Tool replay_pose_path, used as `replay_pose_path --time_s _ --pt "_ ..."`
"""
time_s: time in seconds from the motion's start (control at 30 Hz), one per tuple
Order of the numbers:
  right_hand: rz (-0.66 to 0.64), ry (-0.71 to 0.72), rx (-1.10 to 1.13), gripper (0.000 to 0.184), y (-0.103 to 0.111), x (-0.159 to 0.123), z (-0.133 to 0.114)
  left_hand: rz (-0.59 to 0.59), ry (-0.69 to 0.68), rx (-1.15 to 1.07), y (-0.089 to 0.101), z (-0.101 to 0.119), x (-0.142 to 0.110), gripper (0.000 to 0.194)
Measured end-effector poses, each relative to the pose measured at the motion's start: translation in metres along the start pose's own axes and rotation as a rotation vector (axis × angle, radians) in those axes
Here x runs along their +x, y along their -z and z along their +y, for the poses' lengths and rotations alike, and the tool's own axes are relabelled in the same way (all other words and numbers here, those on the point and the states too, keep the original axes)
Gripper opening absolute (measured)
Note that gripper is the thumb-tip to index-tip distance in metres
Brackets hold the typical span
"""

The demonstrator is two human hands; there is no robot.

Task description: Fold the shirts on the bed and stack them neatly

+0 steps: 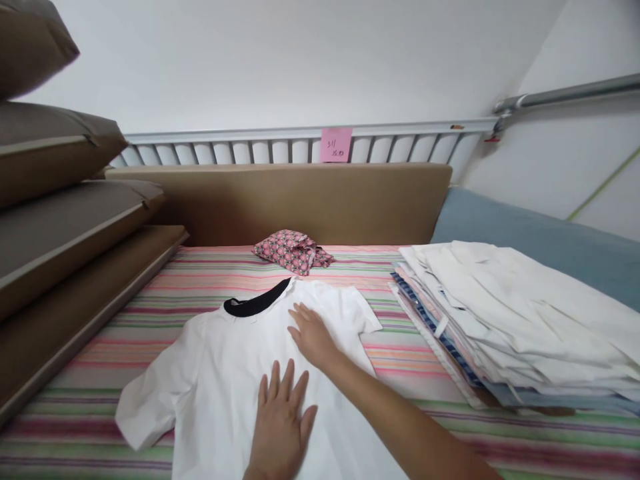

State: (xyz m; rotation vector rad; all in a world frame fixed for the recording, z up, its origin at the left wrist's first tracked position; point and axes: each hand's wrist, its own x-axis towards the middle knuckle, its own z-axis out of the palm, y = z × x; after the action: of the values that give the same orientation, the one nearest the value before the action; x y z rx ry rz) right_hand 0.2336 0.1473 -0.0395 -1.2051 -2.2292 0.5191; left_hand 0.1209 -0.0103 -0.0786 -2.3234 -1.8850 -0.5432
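Observation:
A white short-sleeved T-shirt lies spread on the striped sheet, its dark neckline at the far end and its lower part cut off by the bottom of the view. My left hand rests on the middle of the shirt, palm down with fingers spread. Farther up, my right hand lies on the shirt's upper right part below the shoulder, fingers stretched out. Neither hand grips anything. The left sleeve fans outward with some creases.
At right stands a tall stack of folded clothes, mostly white. A crumpled pink patterned cloth lies beyond the shirt on the striped sheet. Brown cushions are piled at left. A brown panel leans before a white radiator.

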Motion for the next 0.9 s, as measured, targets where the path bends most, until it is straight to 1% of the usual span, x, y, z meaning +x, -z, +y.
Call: replay_pose_path --time_s 0.03,0.1,0.17,0.23,0.3,0.37,0.43,0.5,0.53,0.6,0.67,0.73,0.8,0.9 --pt "-0.036 -0.018 -0.009 0.045 -0.011 0.004 0.000 -0.007 0.003 -0.013 0.001 0.000 0.001 0.053" --pt "-0.084 -0.101 -0.097 0.048 -0.022 0.013 0.010 -0.026 0.028 -0.047 0.003 0.000 0.002 0.052" --pt "-0.093 -0.194 -0.218 0.050 -0.020 0.024 0.025 -0.047 0.060 -0.088 0.006 0.001 0.003 0.050" --pt "-0.071 -0.244 -0.325 0.051 -0.017 0.032 0.037 -0.067 0.080 -0.126 0.009 0.003 0.003 0.050" --pt "-0.063 -0.206 -0.386 0.052 -0.018 0.034 0.040 -0.076 0.086 -0.156 0.011 0.007 0.001 0.050" --pt "-0.068 -0.130 -0.409 0.053 -0.026 0.031 0.037 -0.071 0.086 -0.187 0.013 0.010 0.000 0.051" --pt "-0.074 -0.096 -0.440 0.053 -0.036 0.026 0.034 -0.055 0.091 -0.222 0.017 0.003 0.001 0.052" --pt "-0.069 -0.103 -0.491 0.053 -0.042 0.021 0.033 -0.026 0.131 -0.225 0.023 -0.019 0.005 0.050" --pt "-0.067 -0.098 -0.516 0.054 -0.044 0.020 0.034 -0.008 0.180 -0.202 0.027 -0.036 0.007 0.048" --pt "-0.071 -0.086 -0.547 0.054 -0.042 0.019 0.038 0.019 0.320 -0.100 0.034 -0.077 0.009 0.046" --pt "-0.081 -0.088 -0.564 0.054 -0.038 0.022 0.046 0.007 0.460 0.040 0.038 -0.117 0.009 0.047" --pt "-0.086 -0.122 -0.576 0.053 -0.031 0.027 0.057 -0.013 0.506 0.154 0.037 -0.145 0.005 0.050" --pt "-0.087 -0.180 -0.578 0.052 -0.023 0.034 0.066 -0.017 0.495 0.213 0.034 -0.158 0.000 0.054" --pt "-0.107 -0.267 -0.566 0.050 -0.011 0.039 0.068 -0.024 0.490 0.210 0.031 -0.160 -0.001 0.056"
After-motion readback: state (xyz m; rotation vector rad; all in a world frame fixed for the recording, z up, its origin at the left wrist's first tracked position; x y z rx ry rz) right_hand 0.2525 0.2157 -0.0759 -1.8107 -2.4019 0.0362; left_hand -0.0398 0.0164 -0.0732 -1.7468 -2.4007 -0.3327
